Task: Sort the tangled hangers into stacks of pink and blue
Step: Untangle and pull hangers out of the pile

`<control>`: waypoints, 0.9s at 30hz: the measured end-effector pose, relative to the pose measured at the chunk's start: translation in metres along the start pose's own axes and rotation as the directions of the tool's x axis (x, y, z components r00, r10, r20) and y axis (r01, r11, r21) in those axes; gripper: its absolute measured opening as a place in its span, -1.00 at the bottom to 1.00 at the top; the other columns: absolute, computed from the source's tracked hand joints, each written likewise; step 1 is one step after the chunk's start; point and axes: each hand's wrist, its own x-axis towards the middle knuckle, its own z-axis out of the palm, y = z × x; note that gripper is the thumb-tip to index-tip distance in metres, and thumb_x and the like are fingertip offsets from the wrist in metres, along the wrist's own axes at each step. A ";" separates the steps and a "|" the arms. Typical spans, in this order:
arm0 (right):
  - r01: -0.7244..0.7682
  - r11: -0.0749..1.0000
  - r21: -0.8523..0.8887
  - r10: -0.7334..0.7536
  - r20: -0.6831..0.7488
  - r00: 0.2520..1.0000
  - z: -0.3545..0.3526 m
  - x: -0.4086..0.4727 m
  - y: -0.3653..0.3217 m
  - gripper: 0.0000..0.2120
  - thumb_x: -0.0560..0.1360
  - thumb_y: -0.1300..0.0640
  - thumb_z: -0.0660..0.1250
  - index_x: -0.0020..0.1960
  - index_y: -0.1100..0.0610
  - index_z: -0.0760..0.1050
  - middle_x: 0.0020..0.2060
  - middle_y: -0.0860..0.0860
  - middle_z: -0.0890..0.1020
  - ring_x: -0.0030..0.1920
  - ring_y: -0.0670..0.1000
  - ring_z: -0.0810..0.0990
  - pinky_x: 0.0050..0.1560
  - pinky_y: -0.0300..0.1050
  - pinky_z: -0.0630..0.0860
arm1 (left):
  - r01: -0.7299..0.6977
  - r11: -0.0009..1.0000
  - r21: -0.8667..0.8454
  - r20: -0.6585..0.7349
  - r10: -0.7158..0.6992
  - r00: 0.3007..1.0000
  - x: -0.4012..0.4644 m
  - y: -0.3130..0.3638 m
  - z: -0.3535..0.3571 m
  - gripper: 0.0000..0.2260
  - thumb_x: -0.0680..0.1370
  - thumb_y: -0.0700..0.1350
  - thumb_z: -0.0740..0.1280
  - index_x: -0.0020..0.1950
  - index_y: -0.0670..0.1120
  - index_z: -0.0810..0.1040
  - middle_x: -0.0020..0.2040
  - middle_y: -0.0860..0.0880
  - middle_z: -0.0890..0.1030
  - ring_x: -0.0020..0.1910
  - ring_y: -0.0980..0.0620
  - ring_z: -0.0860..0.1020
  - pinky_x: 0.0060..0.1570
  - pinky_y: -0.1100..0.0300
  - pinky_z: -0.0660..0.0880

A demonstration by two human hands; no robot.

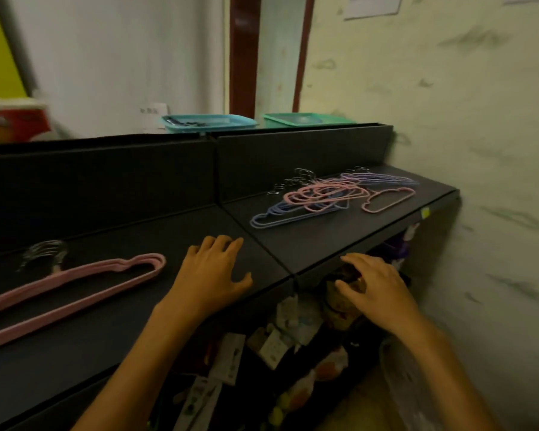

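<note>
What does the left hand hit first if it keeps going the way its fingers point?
Probably nothing soon: the left hand lies flat on the black shelf top, fingers pointing up-right. That line crosses bare shelf toward the tangled pile of pink and blue wire hangers, likely its first contact. Depth is uncertain.

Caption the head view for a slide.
Both hands, left and right, empty at the black shelf; pink stack started, tangled hangers remain.
</note>
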 end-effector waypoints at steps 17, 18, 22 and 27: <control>-0.117 0.993 -0.012 0.117 0.012 0.993 -0.002 0.096 0.222 -0.37 0.41 -0.34 0.09 0.37 -0.03 0.36 0.31 -0.08 0.44 0.32 -0.05 0.37 0.30 -0.09 0.26 | -0.062 0.997 0.038 -0.073 0.065 0.995 0.217 0.141 0.085 -0.32 0.47 0.30 0.21 0.50 0.04 0.14 0.46 -0.02 0.23 0.43 -0.06 0.17 0.38 -0.06 0.16; -0.107 0.994 -0.010 0.107 0.024 0.994 -0.004 0.111 0.233 -0.41 0.44 -0.30 0.15 0.37 -0.04 0.35 0.32 -0.08 0.44 0.32 -0.05 0.36 0.30 -0.10 0.25 | -0.045 0.998 0.049 -0.081 0.049 0.996 0.232 0.145 0.088 -0.32 0.47 0.30 0.21 0.50 0.05 0.14 0.46 -0.03 0.23 0.43 -0.07 0.17 0.38 -0.07 0.15; -0.059 0.998 0.015 0.058 0.061 0.996 -0.004 0.171 0.270 -0.48 0.49 -0.17 0.27 0.40 -0.05 0.31 0.36 -0.08 0.39 0.38 -0.04 0.30 0.40 -0.04 0.20 | 0.048 0.996 0.079 -0.106 -0.039 0.994 0.283 0.153 0.097 -0.31 0.47 0.31 0.21 0.51 0.04 0.13 0.47 -0.05 0.20 0.44 -0.08 0.15 0.40 -0.09 0.12; 0.033 0.997 0.066 -0.039 0.087 0.995 0.004 0.233 0.289 -0.48 0.50 -0.15 0.27 0.41 -0.05 0.29 0.38 -0.08 0.36 0.40 -0.06 0.26 0.41 -0.08 0.16 | 0.150 0.983 0.109 -0.073 -0.142 0.987 0.315 0.154 0.101 -0.30 0.47 0.33 0.19 0.50 0.03 0.12 0.47 -0.06 0.19 0.43 -0.08 0.15 0.40 -0.07 0.11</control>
